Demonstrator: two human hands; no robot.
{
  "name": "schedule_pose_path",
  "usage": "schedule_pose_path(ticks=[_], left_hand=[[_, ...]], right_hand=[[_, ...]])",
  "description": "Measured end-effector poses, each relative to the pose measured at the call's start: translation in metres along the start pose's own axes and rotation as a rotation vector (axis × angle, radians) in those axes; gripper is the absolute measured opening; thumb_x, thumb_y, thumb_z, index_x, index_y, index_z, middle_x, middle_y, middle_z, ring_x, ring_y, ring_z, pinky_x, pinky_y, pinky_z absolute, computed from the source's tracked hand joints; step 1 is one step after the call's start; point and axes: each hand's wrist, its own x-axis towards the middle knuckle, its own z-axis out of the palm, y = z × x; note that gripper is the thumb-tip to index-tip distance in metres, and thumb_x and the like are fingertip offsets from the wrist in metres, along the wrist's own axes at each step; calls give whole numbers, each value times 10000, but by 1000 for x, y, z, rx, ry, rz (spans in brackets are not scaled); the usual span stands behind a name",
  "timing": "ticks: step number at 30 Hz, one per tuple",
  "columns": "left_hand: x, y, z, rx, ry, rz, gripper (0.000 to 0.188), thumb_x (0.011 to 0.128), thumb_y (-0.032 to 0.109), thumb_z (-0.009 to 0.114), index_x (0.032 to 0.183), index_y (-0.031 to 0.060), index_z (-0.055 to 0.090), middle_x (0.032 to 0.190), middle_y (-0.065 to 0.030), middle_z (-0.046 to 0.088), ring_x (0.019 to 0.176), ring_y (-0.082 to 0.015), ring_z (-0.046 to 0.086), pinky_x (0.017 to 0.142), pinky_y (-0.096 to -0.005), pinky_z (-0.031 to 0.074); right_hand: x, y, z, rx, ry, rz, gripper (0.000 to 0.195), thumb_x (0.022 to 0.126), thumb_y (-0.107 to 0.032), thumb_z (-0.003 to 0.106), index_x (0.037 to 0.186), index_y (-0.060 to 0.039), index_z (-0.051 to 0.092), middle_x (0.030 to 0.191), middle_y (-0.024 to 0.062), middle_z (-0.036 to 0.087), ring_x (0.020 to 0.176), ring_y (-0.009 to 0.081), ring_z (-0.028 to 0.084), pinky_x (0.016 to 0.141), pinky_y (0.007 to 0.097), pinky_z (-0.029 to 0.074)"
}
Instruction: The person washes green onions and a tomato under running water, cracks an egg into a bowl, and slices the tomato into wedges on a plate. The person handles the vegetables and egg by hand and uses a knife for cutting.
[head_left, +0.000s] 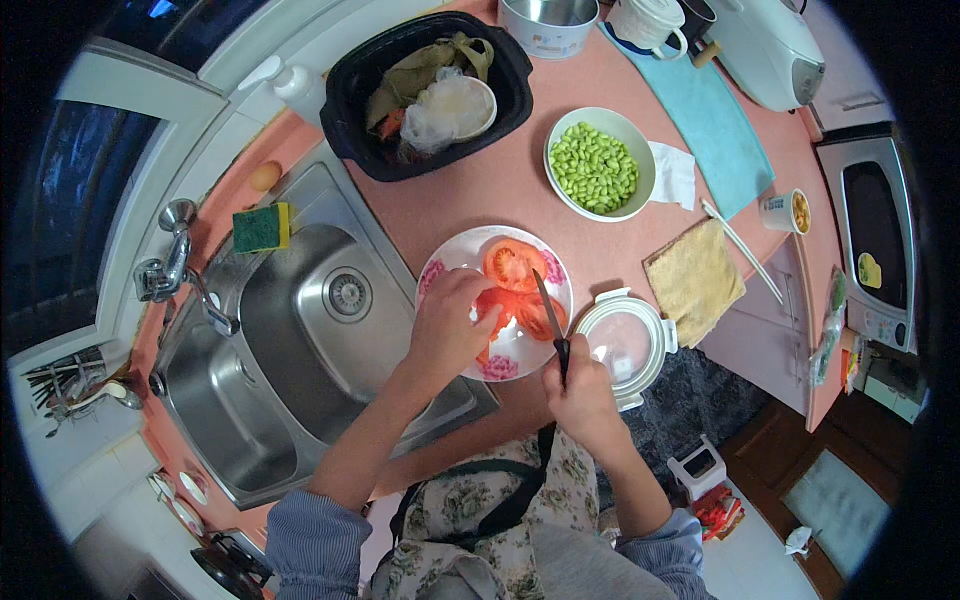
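A white plate with pink flowers (517, 351) sits on the counter before me, bearing several tomato slices. My left hand (450, 319) is over its left side, thumb and fingers about a red tomato slice (491, 301); its fingertips are partly hidden. In my right hand (583, 394) is the black handle of a kitchen knife (552, 307). The blade points away from me, above the plate's right side, close to a round tomato slice (514, 265) and a cut slice (541, 316). Just right of the plate lies a clear, white-rimmed container lid (651, 364).
On my left is a steel double sink (315, 262) with a sponge (259, 228) and an egg (265, 176) by its edge. Beyond the plate stand a black scrap tub (337, 90) and a bowl of green beans (592, 169). A folded yellow cloth (694, 281) and chopsticks (742, 251) lie rightward.
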Motion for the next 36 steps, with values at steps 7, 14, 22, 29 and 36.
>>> schedule_pose_path(ticks=[7, 14, 22, 29, 36], left_hand=[[-9, 9, 16, 420, -75, -2, 396, 599, 179, 713, 953, 66, 575, 843, -122, 581, 938, -311, 506, 874, -427, 395], [-7, 9, 7, 237, 4, -187, 320, 612, 130, 686, 893, 0, 602, 829, -132, 620, 800, -283, 586, 754, -365, 479], [-14, 4, -8, -309, 82, -390, 177, 680, 41, 659, 848, -12, 636, 830, -133, 658, 788, -200, 647, 678, -292, 516], [-23, 4, 2, -6, 133, -196, 189, 699, 10, 645, 887, 1, 638, 815, -141, 659, 749, -201, 656, 654, -294, 542], [-27, 3, 10, 105, 162, 42, 206, 652, 21, 650, 842, 48, 575, 703, -126, 587, 663, -294, 593, 607, -393, 482]], right_hand=[[-3, 4, 2, 39, 1, -17, 216, 803, -60, 511, 959, 43, 402, 668, 275, 555, 659, 461, 564, 567, 486, 448], [1, 4, 8, 3, -50, -104, 251, 808, -119, 518, 934, 46, 377, 612, 278, 551, 579, 443, 567, 543, 516, 461], [1, -6, 18, -27, -104, -169, 256, 829, -151, 521, 925, 39, 380, 605, 248, 565, 555, 415, 580, 503, 486, 474], [-8, -13, 25, -109, -99, -155, 253, 852, -132, 512, 956, 42, 360, 628, 261, 561, 575, 423, 577, 499, 500, 452], [2, -12, 41, -99, -81, -164, 200, 841, -109, 489, 892, 48, 375, 623, 259, 567, 580, 421, 589, 498, 496, 470]])
